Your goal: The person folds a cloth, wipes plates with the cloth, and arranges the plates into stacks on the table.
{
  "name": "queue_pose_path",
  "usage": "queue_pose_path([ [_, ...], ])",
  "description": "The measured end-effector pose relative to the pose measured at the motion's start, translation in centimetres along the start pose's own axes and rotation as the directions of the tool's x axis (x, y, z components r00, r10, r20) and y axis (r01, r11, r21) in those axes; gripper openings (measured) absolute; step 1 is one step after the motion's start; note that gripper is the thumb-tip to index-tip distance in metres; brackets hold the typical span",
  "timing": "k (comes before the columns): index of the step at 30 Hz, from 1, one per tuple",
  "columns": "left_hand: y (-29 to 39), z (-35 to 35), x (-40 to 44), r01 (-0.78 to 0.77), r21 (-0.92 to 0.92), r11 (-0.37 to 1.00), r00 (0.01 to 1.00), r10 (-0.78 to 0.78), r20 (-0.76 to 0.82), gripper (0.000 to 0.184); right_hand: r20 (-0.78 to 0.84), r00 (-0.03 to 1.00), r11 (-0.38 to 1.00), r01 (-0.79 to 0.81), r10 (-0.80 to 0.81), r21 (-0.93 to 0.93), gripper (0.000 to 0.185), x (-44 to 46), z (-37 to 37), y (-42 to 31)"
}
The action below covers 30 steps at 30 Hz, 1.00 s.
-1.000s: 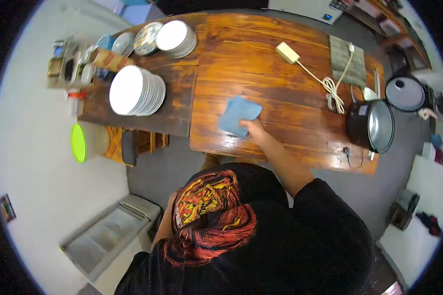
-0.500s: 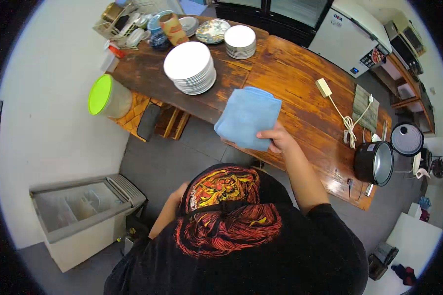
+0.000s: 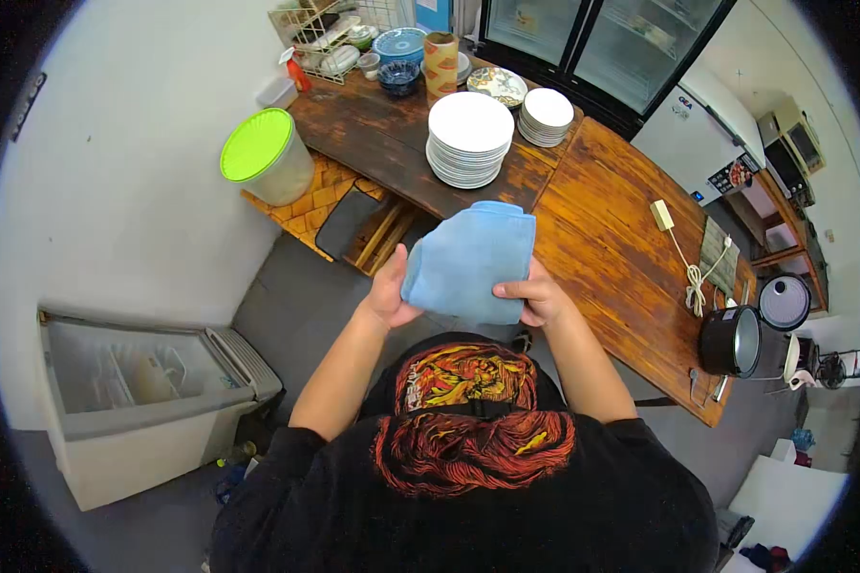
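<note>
A folded light-blue cloth (image 3: 470, 260) is held up in front of my chest, near the edge of the wooden table. My right hand (image 3: 539, 296) grips its lower right corner, thumb lying over the front and fingers behind. At the left edge of the cloth, my left hand (image 3: 388, 291) closes on it with the thumb pointing up; some of its fingers are hidden behind the fabric. Beyond the cloth, a tall stack of white plates (image 3: 469, 129) stands on the table, with smaller white plates (image 3: 546, 113) stacked to its right.
A lidded tub (image 3: 285, 174) stands left of the wooden table (image 3: 602, 205). Further back are a patterned plate (image 3: 497, 86), a cardboard roll (image 3: 440, 65) and a dish rack (image 3: 320, 38). A power strip (image 3: 661, 215) and an open rice cooker (image 3: 729, 341) sit right. A chest freezer (image 3: 153, 425) is lower left.
My left hand has come up from beside my body to the cloth's left edge. My right hand still holds the cloth, now slightly lower in view. The camera view has shifted left.
</note>
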State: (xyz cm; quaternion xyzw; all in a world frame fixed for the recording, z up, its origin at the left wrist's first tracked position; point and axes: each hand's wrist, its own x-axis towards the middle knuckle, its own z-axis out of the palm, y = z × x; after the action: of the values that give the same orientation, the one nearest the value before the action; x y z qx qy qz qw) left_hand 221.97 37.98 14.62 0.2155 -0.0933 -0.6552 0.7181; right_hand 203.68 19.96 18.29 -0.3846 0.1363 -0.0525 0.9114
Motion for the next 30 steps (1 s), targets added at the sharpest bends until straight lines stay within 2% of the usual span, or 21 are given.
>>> queue_pose_path([
  [4, 1.8, 0.4, -3.0, -0.086, 0.161, 0.983, 0.991, 0.100, -0.083, 0.061, -0.047, 0.999, 0.999, 0.019, -0.017, 0.034, 0.068, 0.1, 2.4, 1.5],
  [9, 2.9, 1.0, -5.4, -0.114, 0.279, 0.954, 0.986, 0.143, -0.087, 0.054, -0.127, 0.992, 1.000, 0.002, -0.005, -0.027, 0.066, 0.6, 4.3, 3.1],
  [20, 3.8, 2.0, -7.0, -0.235, 0.353, 0.906, 0.925, 0.320, -0.205, 0.046, -0.028, 0.997, 0.991, -0.073, 0.070, -0.113, 0.071, 4.4, 5.1, 2.1],
  [25, 4.4, 2.6, -6.9, -0.246, 0.514, 0.822, 0.878, 0.413, -0.242, 0.040, -0.009, 1.000, 0.976, -0.025, 0.024, -0.218, 0.068, 6.2, 5.1, 1.8],
  [28, 4.7, 3.0, -6.9, -0.238, 0.574, 0.783, 0.846, 0.458, -0.274, 0.036, -0.164, 0.956, 0.833, 0.118, -0.243, -0.541, 0.065, 7.5, 6.0, 1.8],
  [30, 4.8, 3.2, -6.7, -0.232, 0.595, 0.769, 0.833, 0.474, -0.287, 0.035, -0.190, 0.922, 0.757, 0.145, -0.337, -0.637, 0.064, 7.7, 6.2, 1.4],
])
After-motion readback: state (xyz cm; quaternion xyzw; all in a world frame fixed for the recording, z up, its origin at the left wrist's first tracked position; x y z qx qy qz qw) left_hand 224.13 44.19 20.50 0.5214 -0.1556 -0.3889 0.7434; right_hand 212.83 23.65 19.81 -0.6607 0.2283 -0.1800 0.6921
